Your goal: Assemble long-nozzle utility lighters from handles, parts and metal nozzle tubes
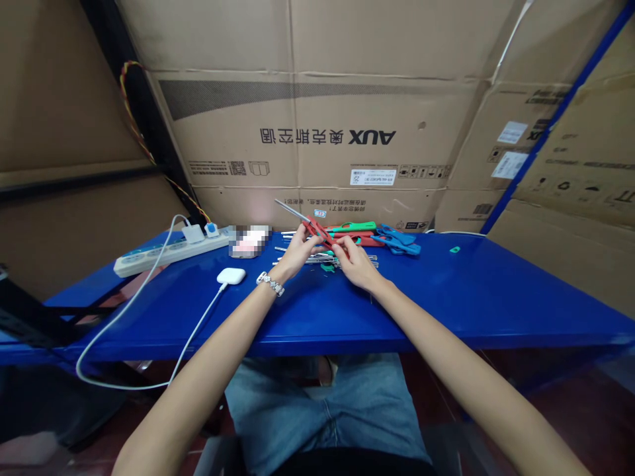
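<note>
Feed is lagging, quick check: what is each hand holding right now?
Left hand: closed on the red-handled scissors, near the blade.
Right hand: closed on the same scissors, at the handle end.

A heap of scissors point(391, 239) is set along the bench's point(496, 297) rear edge, a power strip point(169, 251) laid toward its rear left corner. Cartons point(317, 132) are stacked behind.

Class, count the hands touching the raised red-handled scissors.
2. The left hand holds the red-handled scissors nearer the blades; the right hand holds the handle end. No other hands are in view.
</note>
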Available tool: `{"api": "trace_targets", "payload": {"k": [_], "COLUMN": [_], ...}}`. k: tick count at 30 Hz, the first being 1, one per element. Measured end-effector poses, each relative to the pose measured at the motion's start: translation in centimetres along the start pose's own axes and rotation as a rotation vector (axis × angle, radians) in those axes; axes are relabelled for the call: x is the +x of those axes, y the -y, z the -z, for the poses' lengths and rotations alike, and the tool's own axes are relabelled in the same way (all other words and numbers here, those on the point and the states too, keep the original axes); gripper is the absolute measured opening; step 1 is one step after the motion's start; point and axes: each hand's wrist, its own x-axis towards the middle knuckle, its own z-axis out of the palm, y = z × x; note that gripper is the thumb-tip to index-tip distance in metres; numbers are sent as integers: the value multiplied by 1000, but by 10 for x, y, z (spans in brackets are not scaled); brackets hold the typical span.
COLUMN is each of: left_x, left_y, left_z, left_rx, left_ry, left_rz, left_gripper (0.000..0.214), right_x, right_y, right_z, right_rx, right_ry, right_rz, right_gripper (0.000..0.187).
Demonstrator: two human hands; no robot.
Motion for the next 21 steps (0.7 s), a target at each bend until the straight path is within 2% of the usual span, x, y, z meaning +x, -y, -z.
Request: {"api": "trace_targets", "payload": {"k": [6,12,15,18,20,21], "left_x": [-1,-2,-1,0,-2,-4], "left_y": [-5,-13,-12,-11,-14,-18], "left_z": [5,11,11,14,19,22], "left_rx": [-50,-112,-113,175,543,734], "left_ry": [36,136,54,-120,-255,-328], "left_rz": [39,144,202,240,160,72], "left_gripper": [36,36,27,34,47,51], "right_x": [1,3,3,3,3,2], "right_y": [-4,-1,1,0,-1,-1], "right_z": [1,2,2,3,3,4], "right_rx": [32,125,110,113,113,102], "right_ry": [-61,-144,-165,-138,-108,-95], "right_rz": [19,18,5,23,46,55], "right_gripper": [29,32,32,28,27,26]}}
